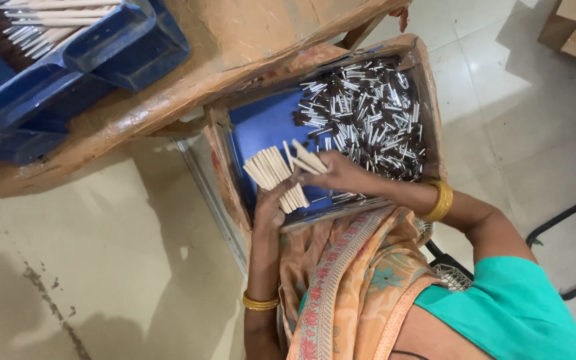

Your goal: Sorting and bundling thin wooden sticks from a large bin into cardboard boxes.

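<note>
Soft, even light is brightening the pale floor on the right. My shadow is darkening the floor on the near left. Metal pieces are glinting; edges are bending slightly.

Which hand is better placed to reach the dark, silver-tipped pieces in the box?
Probably the right hand: it sits beside the pile of silver-tipped pieces, holding only a few sticks. The left hand is full with the stick bundle.

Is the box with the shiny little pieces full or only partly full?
Partly full. The pieces are heaped toward one end of the box, and bare blue bottom shows at the other.
</note>
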